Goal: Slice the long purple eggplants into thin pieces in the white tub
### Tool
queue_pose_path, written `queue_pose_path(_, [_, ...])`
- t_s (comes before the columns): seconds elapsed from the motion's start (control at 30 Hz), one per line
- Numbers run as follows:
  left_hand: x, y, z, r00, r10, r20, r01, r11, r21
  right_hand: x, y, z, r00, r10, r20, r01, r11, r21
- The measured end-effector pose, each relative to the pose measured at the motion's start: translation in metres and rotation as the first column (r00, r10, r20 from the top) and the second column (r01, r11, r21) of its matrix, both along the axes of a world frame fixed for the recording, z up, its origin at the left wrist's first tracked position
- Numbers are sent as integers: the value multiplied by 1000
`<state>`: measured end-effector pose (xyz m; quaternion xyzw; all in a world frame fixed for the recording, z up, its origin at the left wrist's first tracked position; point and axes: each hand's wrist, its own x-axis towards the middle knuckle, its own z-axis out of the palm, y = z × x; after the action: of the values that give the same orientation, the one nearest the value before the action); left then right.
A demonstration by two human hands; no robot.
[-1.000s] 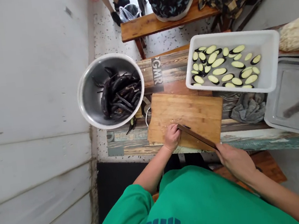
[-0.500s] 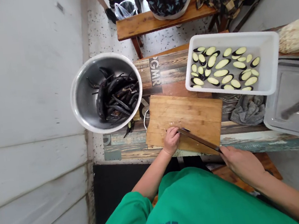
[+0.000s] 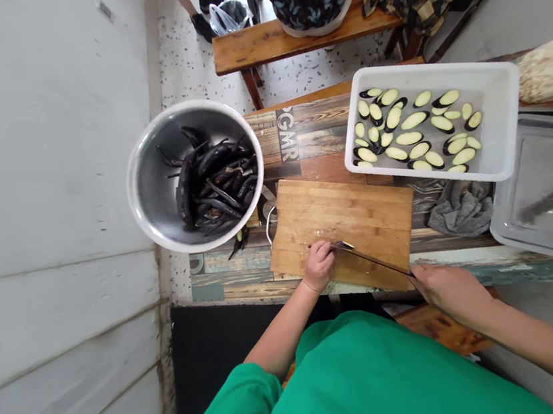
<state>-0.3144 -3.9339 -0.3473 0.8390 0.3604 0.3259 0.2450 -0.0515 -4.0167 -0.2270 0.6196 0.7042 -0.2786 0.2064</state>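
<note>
My left hand (image 3: 319, 265) is closed over an eggplant on the wooden cutting board (image 3: 301, 204); the fingers hide most of it. In my right hand (image 3: 448, 288) is the handle of a kitchen knife (image 3: 381, 262). Its blade slants across the board, with the tip end right beside my left fingers. A small dark-skinned eggplant slice (image 3: 346, 245) shows at the far side of the blade. Small wet bits are scattered on the board just beyond my left hand.
Left of the board, a metal bowl (image 3: 149, 202) holds several whole eggplants (image 3: 215, 157). A white tub (image 3: 499, 92) of eggplant slices (image 3: 414, 120) stands at the back right. Nearby are a grey cloth (image 3: 461, 208) and a clear lid (image 3: 545, 181). A person sits on the bench (image 3: 256, 45) opposite.
The knife blade has turned more edge-on, and more of the slice's pale face shows beside it. Both hands stay nearly in place; the whole view has shifted slightly.
</note>
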Motion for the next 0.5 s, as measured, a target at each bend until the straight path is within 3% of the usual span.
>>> queue_pose_path(0.17, [6,4,5,999,35,14,-37,994,100,-36,29,-15,998,-62,-21,62,998,-15])
queue_pose_path(0.3, [4,3,5,997,65,50,-69,993,93,-43,26,-19,978,-167,-129,181,977,113])
queue_pose_path(0.4, [-4,-2,9,997,66,33,-66,998,-6,-30,8,-16,958,-230,-171,268,931,247])
queue_pose_path(0.5, [-19,-4,17,976,214,37,-202,957,-209,-15,-10,-16,974,-188,-129,224,900,373])
